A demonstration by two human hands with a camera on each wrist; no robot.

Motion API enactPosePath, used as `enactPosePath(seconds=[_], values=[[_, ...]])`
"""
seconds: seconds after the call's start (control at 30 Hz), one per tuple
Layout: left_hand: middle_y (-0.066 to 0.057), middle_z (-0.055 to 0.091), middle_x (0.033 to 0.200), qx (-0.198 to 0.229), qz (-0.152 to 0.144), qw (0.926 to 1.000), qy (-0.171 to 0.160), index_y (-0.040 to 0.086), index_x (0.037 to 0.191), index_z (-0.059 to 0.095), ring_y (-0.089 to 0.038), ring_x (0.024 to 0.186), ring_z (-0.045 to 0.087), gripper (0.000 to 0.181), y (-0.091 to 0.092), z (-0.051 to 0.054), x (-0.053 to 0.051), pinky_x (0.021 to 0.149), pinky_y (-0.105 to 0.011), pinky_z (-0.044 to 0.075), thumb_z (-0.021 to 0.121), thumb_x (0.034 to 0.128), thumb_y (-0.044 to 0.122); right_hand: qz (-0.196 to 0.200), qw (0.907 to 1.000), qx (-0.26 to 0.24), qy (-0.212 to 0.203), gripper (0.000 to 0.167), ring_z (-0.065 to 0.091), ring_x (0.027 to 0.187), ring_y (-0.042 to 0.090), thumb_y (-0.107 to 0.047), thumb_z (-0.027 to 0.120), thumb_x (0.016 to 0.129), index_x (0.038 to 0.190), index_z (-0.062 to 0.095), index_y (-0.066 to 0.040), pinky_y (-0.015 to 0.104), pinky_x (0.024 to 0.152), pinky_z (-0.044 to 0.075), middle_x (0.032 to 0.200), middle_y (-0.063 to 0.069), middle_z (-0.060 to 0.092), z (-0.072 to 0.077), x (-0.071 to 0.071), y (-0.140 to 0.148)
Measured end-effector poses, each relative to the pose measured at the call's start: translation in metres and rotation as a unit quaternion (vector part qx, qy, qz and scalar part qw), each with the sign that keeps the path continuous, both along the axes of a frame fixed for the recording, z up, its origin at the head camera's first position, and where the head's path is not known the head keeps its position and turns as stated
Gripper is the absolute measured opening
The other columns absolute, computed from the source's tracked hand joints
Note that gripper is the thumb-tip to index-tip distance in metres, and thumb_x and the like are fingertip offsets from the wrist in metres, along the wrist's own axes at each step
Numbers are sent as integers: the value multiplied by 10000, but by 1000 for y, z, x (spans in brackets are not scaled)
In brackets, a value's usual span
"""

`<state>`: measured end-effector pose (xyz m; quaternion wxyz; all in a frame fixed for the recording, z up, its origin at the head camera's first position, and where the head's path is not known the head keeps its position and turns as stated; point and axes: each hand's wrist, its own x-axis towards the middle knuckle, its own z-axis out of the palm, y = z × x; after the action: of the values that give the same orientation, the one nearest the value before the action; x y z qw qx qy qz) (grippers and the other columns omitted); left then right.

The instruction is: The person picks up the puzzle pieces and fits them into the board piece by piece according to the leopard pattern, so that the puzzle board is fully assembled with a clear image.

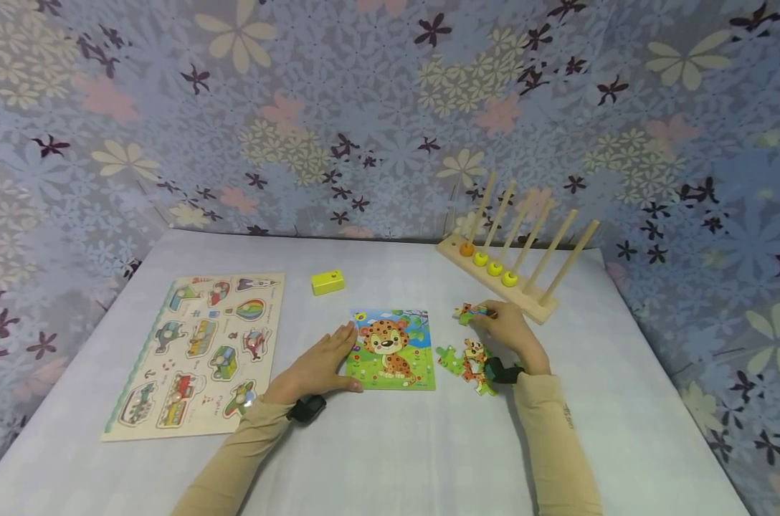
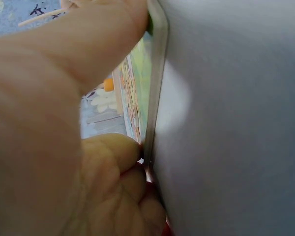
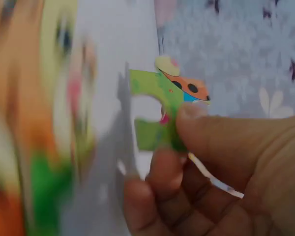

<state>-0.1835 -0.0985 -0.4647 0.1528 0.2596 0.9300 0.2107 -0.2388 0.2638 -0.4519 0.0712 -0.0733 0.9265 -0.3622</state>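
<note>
A square leopard picture board [image 1: 390, 351] lies flat in the middle of the table. My left hand [image 1: 322, 365] rests at its left side, fingers near the upper corner and thumb by the lower one. The left wrist view shows thumb and fingers against the board's edge [image 2: 158, 73]. Between thumb and fingers, my right hand [image 1: 509, 331] pinches a jigsaw piece [image 3: 143, 83], green with an orange spotted part; the fingers cover some of it. Just below that hand, several loose jigsaw pieces [image 1: 474, 351] with leopard parts lie together, partly hidden by the wrist.
To the left lies a large wooden vehicle puzzle board [image 1: 193, 365]. A small yellow block [image 1: 327, 282] sits behind the leopard board. At the back right stands a wooden peg rack [image 1: 451, 246] with orange and yellow beads. Flowered fabric [image 1: 377, 129] hangs behind the table.
</note>
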Motion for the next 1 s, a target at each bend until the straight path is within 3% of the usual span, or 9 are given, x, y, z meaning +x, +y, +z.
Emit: enactPosePath(seconds=[0.07,0.23,0.37,0.67,0.8,1.0], values=[[-195,103,1618,0,-2,10000,8,-33,1528,154,-354,1501,135,1035,0,0,0,1237,-501,140,725,818,457,201,9991,-346,-161,284,569,687,174,-177,571,977,1212,629,-29,263,572,465,923,160,671,-2,0,-12],[-201,106,1616,2,-6,10000,26,-40,1526,155,-358,1499,138,1037,0,1,-1,1236,-504,143,728,816,452,741,9898,-1085,-559,275,581,636,169,-135,597,957,1219,613,-53,279,558,487,834,110,678,-5,3,-46],[-202,108,1616,27,-4,10000,-10,-40,1525,157,-354,1501,134,1033,0,2,0,1238,-500,140,728,818,450,977,9854,-1241,-634,225,591,632,164,-134,611,949,1151,632,-36,284,595,522,788,92,679,-11,7,-66],[-203,118,1615,63,-2,10000,26,-42,1523,173,-359,1498,146,1026,-1,1,0,1233,-510,154,728,817,454,763,9949,-553,-363,129,506,751,167,-155,698,886,1002,695,-97,274,630,452,913,74,597,-13,14,-87],[-197,116,1617,56,13,10000,19,-37,1524,172,-354,1500,143,1027,-1,0,0,1235,-504,153,726,816,459,676,9970,-310,-206,140,452,791,190,-140,734,855,987,703,-105,290,675,402,1007,97,553,-11,14,-89],[-193,115,1619,67,33,10000,-10,-36,1525,171,-353,1501,139,1027,-1,0,-1,1237,-501,152,730,816,453,594,9980,-196,-134,189,453,794,194,-151,750,842,1014,687,-105,292,676,390,984,97,543,-12,13,-89]])
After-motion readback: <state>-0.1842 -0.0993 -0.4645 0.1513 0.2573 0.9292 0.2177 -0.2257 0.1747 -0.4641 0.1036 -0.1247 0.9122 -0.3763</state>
